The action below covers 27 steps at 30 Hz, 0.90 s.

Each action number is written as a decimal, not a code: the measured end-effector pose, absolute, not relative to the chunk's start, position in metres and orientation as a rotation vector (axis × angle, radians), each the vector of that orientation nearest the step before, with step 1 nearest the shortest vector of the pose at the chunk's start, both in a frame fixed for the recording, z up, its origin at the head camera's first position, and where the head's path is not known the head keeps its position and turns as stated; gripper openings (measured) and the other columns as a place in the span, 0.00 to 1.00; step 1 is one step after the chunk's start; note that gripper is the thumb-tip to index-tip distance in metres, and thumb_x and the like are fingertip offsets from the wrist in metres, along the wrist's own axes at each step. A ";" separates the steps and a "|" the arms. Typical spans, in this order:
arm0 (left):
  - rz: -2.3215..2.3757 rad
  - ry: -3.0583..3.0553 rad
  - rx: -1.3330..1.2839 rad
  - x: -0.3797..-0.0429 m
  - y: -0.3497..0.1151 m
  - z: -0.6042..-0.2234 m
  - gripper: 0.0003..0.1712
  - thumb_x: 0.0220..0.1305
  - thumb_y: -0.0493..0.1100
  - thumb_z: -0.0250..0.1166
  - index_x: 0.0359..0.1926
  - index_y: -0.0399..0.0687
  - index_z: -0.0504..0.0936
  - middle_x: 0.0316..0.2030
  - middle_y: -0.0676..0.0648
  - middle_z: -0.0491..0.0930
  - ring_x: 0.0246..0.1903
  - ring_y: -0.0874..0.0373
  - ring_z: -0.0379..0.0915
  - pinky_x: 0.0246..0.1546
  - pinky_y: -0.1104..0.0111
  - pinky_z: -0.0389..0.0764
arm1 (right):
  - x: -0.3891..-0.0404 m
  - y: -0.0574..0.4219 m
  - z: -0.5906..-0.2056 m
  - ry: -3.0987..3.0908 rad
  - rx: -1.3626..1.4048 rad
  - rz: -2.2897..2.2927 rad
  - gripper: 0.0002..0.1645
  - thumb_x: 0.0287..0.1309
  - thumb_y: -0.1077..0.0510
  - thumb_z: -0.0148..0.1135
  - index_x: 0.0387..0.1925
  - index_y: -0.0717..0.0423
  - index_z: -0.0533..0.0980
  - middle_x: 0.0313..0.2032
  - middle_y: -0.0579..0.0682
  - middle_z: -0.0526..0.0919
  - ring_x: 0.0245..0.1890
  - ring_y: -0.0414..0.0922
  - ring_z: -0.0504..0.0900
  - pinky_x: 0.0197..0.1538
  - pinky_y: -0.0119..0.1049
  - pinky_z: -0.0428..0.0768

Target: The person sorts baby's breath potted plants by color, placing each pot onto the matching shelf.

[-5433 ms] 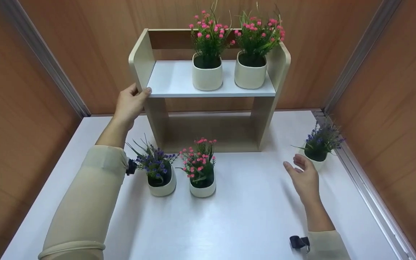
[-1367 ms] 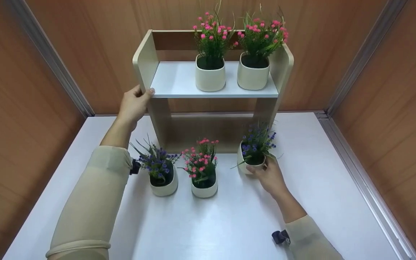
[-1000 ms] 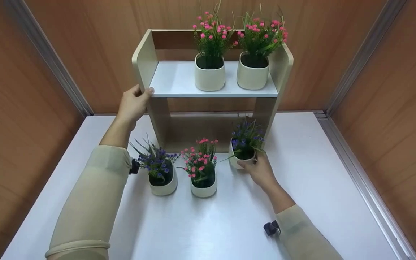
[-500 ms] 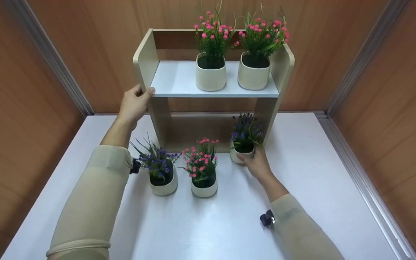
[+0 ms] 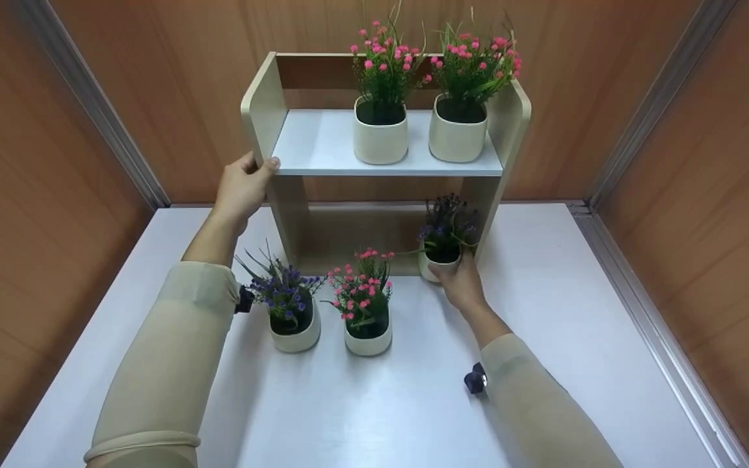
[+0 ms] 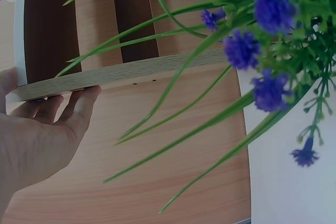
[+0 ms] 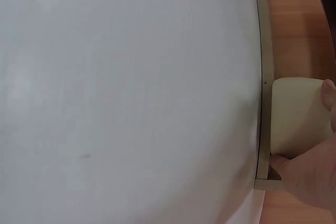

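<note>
At the right front corner of the shelf unit's [image 5: 256,107] lower board [image 5: 365,237], the right hand [image 5: 464,286] has thumb and fingers curled round a purple-flowered pot [image 5: 429,265], low on its wall; likely a grip to keep foliage free and fit beneath the upper board [image 5: 313,140]. Resting or just lifted: cannot tell. Left hand [image 5: 238,192] pinches the unit's left side where the upper board's front edge meets it, presumably to steady the unit, which stands near the table's [image 5: 348,416] back edge.

Count: five pots. Three pink-flowered: two on the upper board, centre [image 5: 381,140] and right end [image 5: 458,138]; one on the table [image 5: 368,340], before the lower board's front edge. Two purple-flowered: the held one, and another [image 5: 296,338] left of the table's pink. One unit, two boards.
</note>
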State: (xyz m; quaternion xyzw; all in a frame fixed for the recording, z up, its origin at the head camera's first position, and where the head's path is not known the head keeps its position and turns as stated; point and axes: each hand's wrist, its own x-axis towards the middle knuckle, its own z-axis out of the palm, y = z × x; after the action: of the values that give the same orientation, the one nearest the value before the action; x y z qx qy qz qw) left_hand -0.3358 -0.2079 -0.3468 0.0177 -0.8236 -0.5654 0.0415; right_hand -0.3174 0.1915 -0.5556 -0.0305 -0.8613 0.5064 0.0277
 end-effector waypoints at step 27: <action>-1.745 -2.502 0.036 -0.338 -0.210 -0.349 0.38 0.83 0.59 0.59 0.85 0.54 0.63 0.83 0.41 0.64 0.81 0.40 0.63 0.80 0.41 0.68 | -0.351 0.191 -0.546 -2.714 -0.084 1.600 0.56 0.79 0.46 0.63 0.88 0.58 0.38 0.87 0.64 0.48 0.88 0.60 0.48 0.89 0.55 0.52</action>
State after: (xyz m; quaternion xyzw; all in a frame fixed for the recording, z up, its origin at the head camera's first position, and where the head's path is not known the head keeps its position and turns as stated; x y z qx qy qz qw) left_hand -0.3377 -0.2095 -0.3486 0.0118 -0.8194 -0.5713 0.0454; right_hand -0.3507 0.1910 -0.5464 -0.0267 -0.8611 0.5076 -0.0052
